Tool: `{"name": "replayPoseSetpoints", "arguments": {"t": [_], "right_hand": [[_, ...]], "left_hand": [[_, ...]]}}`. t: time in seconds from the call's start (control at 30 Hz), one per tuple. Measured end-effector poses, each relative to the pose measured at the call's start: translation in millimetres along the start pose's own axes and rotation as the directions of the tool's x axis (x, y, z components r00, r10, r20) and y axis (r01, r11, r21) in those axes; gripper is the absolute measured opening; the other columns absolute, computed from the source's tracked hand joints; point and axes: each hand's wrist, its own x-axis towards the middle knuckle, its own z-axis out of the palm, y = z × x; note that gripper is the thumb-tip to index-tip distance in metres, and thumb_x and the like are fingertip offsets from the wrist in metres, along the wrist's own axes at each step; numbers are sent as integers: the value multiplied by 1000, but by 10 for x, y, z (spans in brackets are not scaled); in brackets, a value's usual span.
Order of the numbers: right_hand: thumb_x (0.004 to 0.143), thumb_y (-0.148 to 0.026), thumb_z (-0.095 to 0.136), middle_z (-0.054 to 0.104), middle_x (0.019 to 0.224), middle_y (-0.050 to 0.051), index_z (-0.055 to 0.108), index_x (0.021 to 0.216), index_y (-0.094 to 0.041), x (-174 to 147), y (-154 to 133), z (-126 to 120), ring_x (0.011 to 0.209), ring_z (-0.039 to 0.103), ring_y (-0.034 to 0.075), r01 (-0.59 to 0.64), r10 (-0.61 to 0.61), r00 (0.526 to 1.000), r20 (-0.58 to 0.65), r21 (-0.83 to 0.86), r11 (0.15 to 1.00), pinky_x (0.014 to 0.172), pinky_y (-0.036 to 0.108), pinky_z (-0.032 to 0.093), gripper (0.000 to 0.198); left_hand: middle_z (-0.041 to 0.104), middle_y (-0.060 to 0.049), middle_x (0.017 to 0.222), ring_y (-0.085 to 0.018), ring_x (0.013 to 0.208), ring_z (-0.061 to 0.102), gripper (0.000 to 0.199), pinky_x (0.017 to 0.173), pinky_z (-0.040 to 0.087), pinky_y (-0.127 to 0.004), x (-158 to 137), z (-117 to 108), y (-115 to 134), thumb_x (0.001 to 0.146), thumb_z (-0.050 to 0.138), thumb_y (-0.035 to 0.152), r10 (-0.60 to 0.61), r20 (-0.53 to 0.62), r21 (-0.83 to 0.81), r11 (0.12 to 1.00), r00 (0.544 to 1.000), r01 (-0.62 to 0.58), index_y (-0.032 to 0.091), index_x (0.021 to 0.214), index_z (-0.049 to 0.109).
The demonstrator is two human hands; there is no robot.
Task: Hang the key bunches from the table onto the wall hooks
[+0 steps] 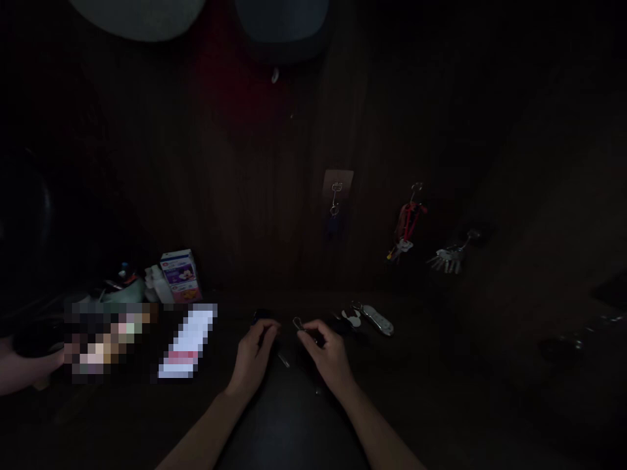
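Nearest the camera: two bare forearms (208, 427) running up from the bottom edge over a dark surface (431, 365). Light very low; fine detail uncertain.

Hands: well forward, apart from each other, a narrow gap between the fingertips. Right hand (327, 352): thumb and fingers pinched on a small metal loop (296, 322), which projects from the fingertips toward the left hand (255, 346). Loop therefore sits in the gap, at the right hand's side of it. Left hand: thumb drawn in against the fingers; cannot tell whether anything is gripped.

Thin silver piece (283, 359) just below the left fingertips, between the hands; held or lying, not determinable. Dark item (259, 316) just beyond the left fingers; contact unclear.

To the right of the right hand, near it: white rounded piece (351, 318), then a silver oblong fob (378, 320) with a ring at its upper end.

Left side: bright pixelated panel (189, 343); behind it, printed boxes (181, 274). Far left edge, another person's hand (29, 369) beside a dark round object (39, 336).

Upright panel behind: red-corded keys (406, 225) and a key bunch (448, 258) hanging.
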Motion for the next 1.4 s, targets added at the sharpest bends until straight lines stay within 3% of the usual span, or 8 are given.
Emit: {"name": "replayPoseSetpoints", "arguments": {"t": [0.13, 0.27, 0.4, 0.73, 0.97, 1.17, 1.4], "right_hand": [[77, -43, 60, 64, 69, 2, 63, 78, -20, 49, 5, -48, 65, 59, 17, -72, 84, 990, -111, 109, 991, 60, 28, 47, 22], [75, -43, 63, 60, 62, -1, 60, 78, -19, 154, -17, -96, 51, 54, 13, -96, 140, 982, -128, 296, 950, 49, 25, 45, 24], [73, -43, 66, 58, 62, -2, 60, 77, -19, 351, -163, -188, 48, 51, 10, -89, 156, 976, -151, 380, 921, 41, 21, 41, 25], [70, -39, 67, 60, 61, -3, 60, 76, -18, 1097, -637, -427, 45, 50, 8, 114, 40, 927, -373, 382, 917, 32, 17, 36, 22], [67, -37, 66, 60, 60, -4, 59, 75, -18, 1546, -876, -548, 43, 50, 7, 202, -17, 892, -452, 364, 909, 31, 16, 35, 21], [65, -34, 67, 59, 56, -4, 58, 70, -18, 1720, -980, -576, 41, 49, 6, 175, 25, 881, -472, 374, 911, 30, 15, 33, 19], [66, -33, 68, 62, 56, -2, 57, 65, -17, 1781, -891, -517, 40, 49, 6, 98, 76, 910, -408, 391, 915, 28, 15, 33, 19]], "left_hand": [[68, 0, 81, -17, 77, 64, 23, 73, 49, -28, 33, 5, -23, 87, 45, 38, -34, 47, 15, 999, 998, 33, 23, 92, 61], [69, 0, 77, -17, 75, 65, 23, 71, 49, -28, 76, 27, -73, 86, 45, 37, -72, 67, 44, 997, 995, 69, 24, 91, 63], [69, 0, 77, -18, 74, 65, 23, 70, 48, -27, 95, 42, -135, 84, 46, 37, -72, 69, 45, 997, 995, 69, 23, 89, 63], [68, 1, 76, -18, 72, 63, 24, 66, 45, -27, 103, 39, -141, 84, 46, 39, -89, 96, 56, 995, 991, 84, 24, 86, 63], [68, 1, 77, -18, 74, 64, 23, 68, 46, -26, 103, 40, -140, 84, 46, 40, -80, 100, 42, 996, 992, 76, 24, 86, 63], [67, 1, 78, -17, 72, 62, 23, 67, 45, -26, 102, 50, -163, 85, 46, 40, -98, 109, 58, 994, 989, 92, 24, 87, 63], [68, 1, 78, -17, 72, 62, 23, 66, 44, -26, 103, 47, -177, 84, 48, 40, -78, 101, 43, 996, 992, 74, 24, 87, 64]]}}
